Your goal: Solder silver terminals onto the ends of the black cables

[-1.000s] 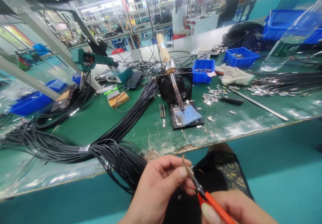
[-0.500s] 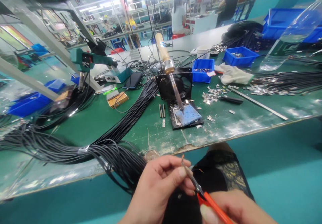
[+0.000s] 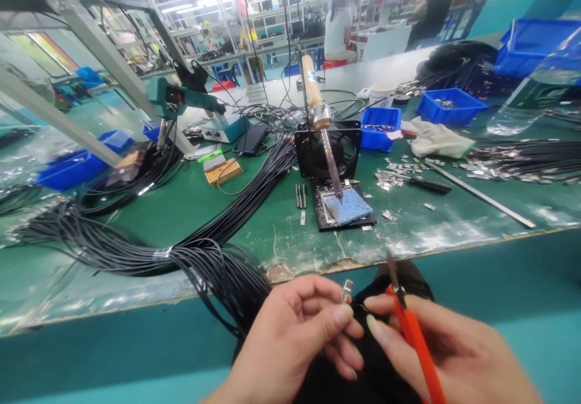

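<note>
My left hand (image 3: 308,325) pinches a small silver metal connector (image 3: 347,290) upright between thumb and forefinger, over my lap. Just to the right, my right hand (image 3: 445,343) is closed around red-handled scissors (image 3: 416,334), their dark pointed blades aimed up and away from the connector. The thumb and forefinger of that hand are near each other by a thin coppery strand; whether they grip it I cannot tell. A thick bundle of black cables (image 3: 227,271) hangs over the table edge beside my left hand.
A soldering iron (image 3: 318,107) stands tip-down over a blue sponge (image 3: 348,206), before a black fan (image 3: 349,149). Loose metal connectors (image 3: 394,171) lie on the green table (image 3: 254,234). Blue bins (image 3: 380,126), a plastic bottle (image 3: 529,98) and more cables stand around. People sit farther back.
The scissors have moved away from my left fingertips to the right, with my right hand. The silver connector in my left hand now shows more plainly. The view has shifted slightly left.
</note>
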The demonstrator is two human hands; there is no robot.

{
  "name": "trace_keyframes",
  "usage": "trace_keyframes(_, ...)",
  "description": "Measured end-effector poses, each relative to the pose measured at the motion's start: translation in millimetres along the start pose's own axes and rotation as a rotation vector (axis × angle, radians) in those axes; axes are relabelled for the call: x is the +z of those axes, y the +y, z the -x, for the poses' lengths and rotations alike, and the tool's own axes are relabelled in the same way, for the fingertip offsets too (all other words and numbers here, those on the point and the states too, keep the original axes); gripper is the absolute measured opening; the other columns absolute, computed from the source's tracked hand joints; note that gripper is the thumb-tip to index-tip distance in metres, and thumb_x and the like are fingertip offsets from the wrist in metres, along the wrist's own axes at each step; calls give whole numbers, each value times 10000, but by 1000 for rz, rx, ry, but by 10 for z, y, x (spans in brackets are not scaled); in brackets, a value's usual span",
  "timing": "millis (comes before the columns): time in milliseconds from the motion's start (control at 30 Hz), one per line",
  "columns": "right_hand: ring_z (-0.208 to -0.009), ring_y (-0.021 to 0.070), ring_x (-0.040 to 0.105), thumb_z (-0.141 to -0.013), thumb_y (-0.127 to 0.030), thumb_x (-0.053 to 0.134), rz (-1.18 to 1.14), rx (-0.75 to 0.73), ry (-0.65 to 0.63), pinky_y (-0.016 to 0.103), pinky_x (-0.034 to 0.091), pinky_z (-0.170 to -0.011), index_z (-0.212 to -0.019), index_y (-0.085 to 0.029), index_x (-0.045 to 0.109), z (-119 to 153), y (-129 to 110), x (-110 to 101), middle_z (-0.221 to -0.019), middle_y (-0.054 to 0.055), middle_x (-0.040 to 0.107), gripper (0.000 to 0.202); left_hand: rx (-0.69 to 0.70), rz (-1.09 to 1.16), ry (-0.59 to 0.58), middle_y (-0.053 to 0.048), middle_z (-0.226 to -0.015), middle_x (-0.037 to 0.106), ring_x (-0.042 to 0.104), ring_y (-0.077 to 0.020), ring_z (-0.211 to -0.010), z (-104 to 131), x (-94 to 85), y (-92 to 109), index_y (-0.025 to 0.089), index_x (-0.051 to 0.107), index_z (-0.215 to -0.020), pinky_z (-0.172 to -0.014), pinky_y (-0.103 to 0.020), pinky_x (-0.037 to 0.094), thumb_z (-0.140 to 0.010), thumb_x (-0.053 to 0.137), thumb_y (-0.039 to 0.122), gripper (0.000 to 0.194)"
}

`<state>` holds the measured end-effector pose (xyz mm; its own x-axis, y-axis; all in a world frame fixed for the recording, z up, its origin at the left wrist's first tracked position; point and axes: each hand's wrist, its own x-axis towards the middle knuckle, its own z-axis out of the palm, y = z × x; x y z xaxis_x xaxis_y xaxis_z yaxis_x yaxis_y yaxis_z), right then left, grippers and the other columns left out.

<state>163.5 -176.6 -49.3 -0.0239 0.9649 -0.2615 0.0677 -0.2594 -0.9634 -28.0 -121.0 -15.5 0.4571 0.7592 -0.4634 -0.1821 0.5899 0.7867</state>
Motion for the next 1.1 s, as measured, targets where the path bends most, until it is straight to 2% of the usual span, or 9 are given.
trace_keyframes(100,-741,188,788,-841,-360,767,8,-133,94,165,627,-676,-1040,-225,791,-41,-66,39,-975,54,828,242,6,5,-2,-72,-768,770,712,-133,-544,-3,6,-10,126,641,-969,-521,-218,581,-904,746,211,150)
trace_keyframes(267,-700,163,795,-859,-325,743,50,-243,111,119,614,-644,-1005,-255,820,-84,-200,134,-855,14,830,180,9,-20,21,-76,-684,757,690,-128,-548,6,8,6,96,676,-903,-541,-211,567,-881,772,216,156)
trace_keyframes(367,-710,195,799,-842,-370,750,46,-184,113,160,632,-645,-1005,-231,827,-75,-220,176,-840,31,829,228,34,-29,35,-67,-652,739,685,-125,-590,11,8,6,83,693,-855,-593,-212,565,-853,799,184,146)
trace_keyframes(467,-695,216,795,-817,-445,758,-23,-67,151,197,641,-616,-1006,-223,824,-55,-208,218,-838,48,830,299,74,-18,23,-49,-702,741,697,-135,-619,18,6,2,106,683,-913,-617,-232,576,-841,806,148,149)
trace_keyframes(567,-648,190,786,-803,-465,776,-139,23,92,173,625,-594,-1001,-251,811,-49,-205,251,-781,27,825,294,122,-10,9,-14,-729,731,713,-144,-633,31,7,6,143,671,-1055,-624,-244,587,-836,807,123,258)
trace_keyframes(667,-669,169,782,-805,-443,784,-176,29,102,150,616,-639,-946,-262,805,-59,-213,241,-757,5,813,230,118,-33,-4,-22,-723,732,710,-138,-645,38,15,17,119,706,-1069,-641,-234,590,-838,805,125,252)
trace_keyframes(833,-691,181,779,-842,-364,752,102,-193,52,152,609,-600,-971,-256,816,-86,-190,122,-854,28,815,180,104,-45,35,-56,-709,761,707,-139,-628,30,43,19,83,728,-1015,-636,-233,596,-823,817,135,218)
trace_keyframes(933,-675,188,765,-891,-338,693,245,-311,59,176,601,-560,-989,-265,825,-94,-161,75,-772,20,776,180,111,-40,50,-44,-693,755,707,-140,-608,28,59,7,87,725,-1002,-630,-235,598,-805,822,120,221)
trace_keyframes(1100,-698,207,765,-899,-330,688,345,-387,116,212,606,-573,-958,-253,826,-112,-109,78,-799,35,774,169,120,-67,86,-40,-719,755,705,-146,-608,25,78,-25,106,712,-988,-642,-259,602,-800,821,144,221)
